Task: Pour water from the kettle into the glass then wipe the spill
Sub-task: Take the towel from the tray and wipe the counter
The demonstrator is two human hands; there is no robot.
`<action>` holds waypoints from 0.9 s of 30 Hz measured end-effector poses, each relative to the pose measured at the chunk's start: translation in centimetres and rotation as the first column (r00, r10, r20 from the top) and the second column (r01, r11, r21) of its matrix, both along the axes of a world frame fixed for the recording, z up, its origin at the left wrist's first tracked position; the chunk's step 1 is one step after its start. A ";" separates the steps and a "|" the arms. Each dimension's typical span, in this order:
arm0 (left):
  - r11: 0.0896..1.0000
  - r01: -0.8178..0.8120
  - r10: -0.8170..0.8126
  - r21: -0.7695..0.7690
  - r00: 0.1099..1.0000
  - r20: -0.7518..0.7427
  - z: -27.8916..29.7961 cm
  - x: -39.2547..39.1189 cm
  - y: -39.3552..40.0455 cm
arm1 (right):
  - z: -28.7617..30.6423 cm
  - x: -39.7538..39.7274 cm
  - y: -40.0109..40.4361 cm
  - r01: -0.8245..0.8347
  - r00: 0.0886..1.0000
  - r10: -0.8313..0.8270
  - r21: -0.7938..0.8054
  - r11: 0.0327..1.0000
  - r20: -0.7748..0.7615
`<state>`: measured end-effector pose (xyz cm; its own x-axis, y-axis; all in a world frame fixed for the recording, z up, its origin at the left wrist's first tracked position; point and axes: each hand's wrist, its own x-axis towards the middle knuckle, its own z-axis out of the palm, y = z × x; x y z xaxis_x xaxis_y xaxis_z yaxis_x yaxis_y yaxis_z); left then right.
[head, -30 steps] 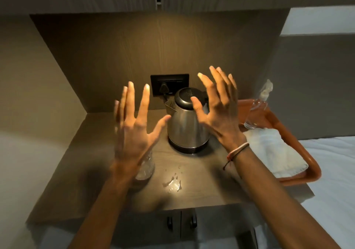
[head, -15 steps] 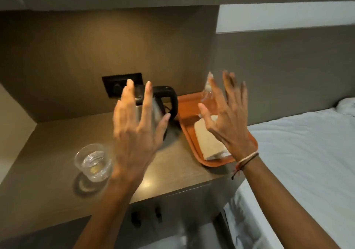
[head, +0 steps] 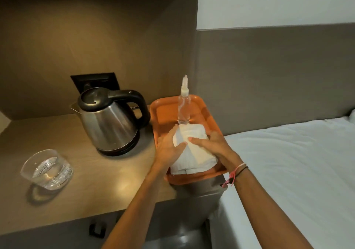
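A steel kettle point(head: 110, 122) with a black lid and handle stands on its base on the wooden counter point(head: 99, 175). A clear glass point(head: 47, 169) holding water sits at the counter's left front. A folded white cloth point(head: 194, 154) lies in an orange tray point(head: 165, 112) right of the kettle. My left hand point(head: 170, 149) grips the cloth's left side, thumb on top. My right hand point(head: 213, 146) holds its right side, fingers laid over it. No spill shows in this view.
A clear spray bottle point(head: 184, 104) stands in the tray just behind the cloth. A black wall socket point(head: 94, 80) is behind the kettle. A white bed point(head: 288, 172) lies to the right. Cabinet handles point(head: 97, 229) are below the counter.
Both hands, raised open in the air before, have come down onto the cloth in the tray. The view has swung right, so the glass now sits far left.
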<state>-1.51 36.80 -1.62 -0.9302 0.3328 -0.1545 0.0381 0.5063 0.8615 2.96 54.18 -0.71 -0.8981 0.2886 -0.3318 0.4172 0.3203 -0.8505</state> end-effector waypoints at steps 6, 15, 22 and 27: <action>0.829 -0.186 0.117 0.527 0.980 0.162 1.6 1.5 -2.2 | 1.7 0.9 -0.8 0.079 0.992 -0.119 -0.498 0.864 -0.048; 0.911 -0.012 0.151 0.412 0.939 -0.308 9.3 3.3 -11.8 | 7.4 2.1 -9.7 -0.129 0.980 -0.030 -0.736 0.664 -0.199; 0.858 -0.479 0.491 0.184 0.662 -0.566 9.6 4.0 -29.5 | 7.3 4.5 -20.5 0.081 0.902 -0.043 0.071 0.994 -0.431; 0.865 -0.500 0.496 0.029 0.848 -0.184 1.3 1.6 -35.1 | 1.8 3.5 -26.5 0.209 0.946 -0.062 0.453 0.867 -0.318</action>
